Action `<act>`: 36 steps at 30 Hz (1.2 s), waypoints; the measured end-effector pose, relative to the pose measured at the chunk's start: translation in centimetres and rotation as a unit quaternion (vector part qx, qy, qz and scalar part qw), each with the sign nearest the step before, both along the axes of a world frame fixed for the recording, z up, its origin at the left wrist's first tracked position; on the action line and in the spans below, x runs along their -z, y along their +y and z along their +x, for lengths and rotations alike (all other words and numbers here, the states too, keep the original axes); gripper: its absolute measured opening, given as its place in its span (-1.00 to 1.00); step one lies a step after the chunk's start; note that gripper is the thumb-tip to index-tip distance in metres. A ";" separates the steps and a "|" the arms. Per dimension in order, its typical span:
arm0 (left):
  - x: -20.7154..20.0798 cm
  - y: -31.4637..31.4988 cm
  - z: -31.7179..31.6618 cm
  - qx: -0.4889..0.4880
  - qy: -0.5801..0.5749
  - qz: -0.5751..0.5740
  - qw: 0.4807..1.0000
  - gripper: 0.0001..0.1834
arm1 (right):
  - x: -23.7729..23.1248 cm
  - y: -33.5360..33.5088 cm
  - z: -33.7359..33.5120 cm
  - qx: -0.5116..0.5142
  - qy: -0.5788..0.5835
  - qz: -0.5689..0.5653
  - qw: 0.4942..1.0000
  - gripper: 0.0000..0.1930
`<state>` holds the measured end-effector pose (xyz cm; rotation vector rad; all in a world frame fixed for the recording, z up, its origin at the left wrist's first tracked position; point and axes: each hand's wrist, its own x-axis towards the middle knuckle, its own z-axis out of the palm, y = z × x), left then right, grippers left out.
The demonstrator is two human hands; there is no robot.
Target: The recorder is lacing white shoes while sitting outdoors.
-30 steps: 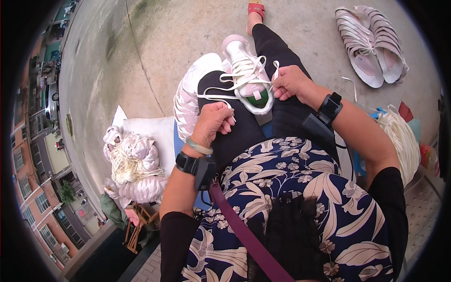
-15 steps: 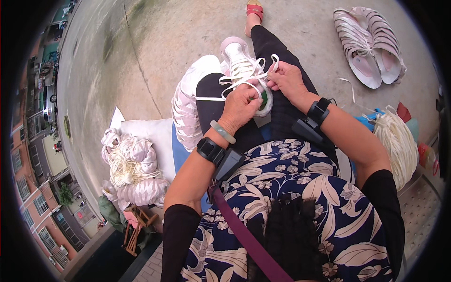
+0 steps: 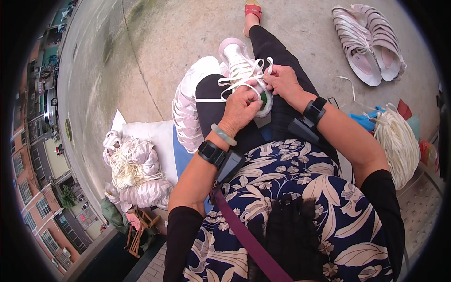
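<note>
A white and pale pink sneaker [image 3: 233,50] rests between my thighs, its toe pointing away and green showing inside its opening. White shoelace [image 3: 227,82] criss-crosses its front and stands up in loose loops near the top. My left hand [image 3: 240,105] is closed at the left of the opening, fingertips pinching the lace. At the right side my right hand [image 3: 284,82] pinches lace too, with a loop rising above its fingers. The two hands' fingertips are close together over the shoe. One strand of lace trails left across my thigh.
Stacked white-pink shoe uppers [image 3: 186,113] lie against my left leg. More uppers and loose laces [image 3: 134,162] are heaped at the left. A big bundle of cream laces [image 3: 397,148] sits at the right. Nested uppers [image 3: 369,49] lie on the concrete at far right.
My right hand has shifted slightly left and down toward the shoe opening, and the lace loop above it has moved left. My left hand has barely moved.
</note>
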<state>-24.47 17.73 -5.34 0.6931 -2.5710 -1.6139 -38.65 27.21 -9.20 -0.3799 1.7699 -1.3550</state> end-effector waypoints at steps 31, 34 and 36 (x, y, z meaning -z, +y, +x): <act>-0.8 -2.9 3.2 -0.396 0.088 0.364 0.838 -0.91 | -2.5 -4.0 5.2 -0.248 0.169 0.091 0.950 -0.81; -0.3 -2.6 2.7 -0.375 0.055 0.314 0.870 -0.87 | -2.3 -4.7 6.6 -0.207 0.265 0.148 0.930 -0.81; 0.0 -2.6 2.4 -0.382 0.034 0.295 0.875 -0.87 | -2.2 -4.9 6.7 -0.208 0.266 0.159 0.928 -0.81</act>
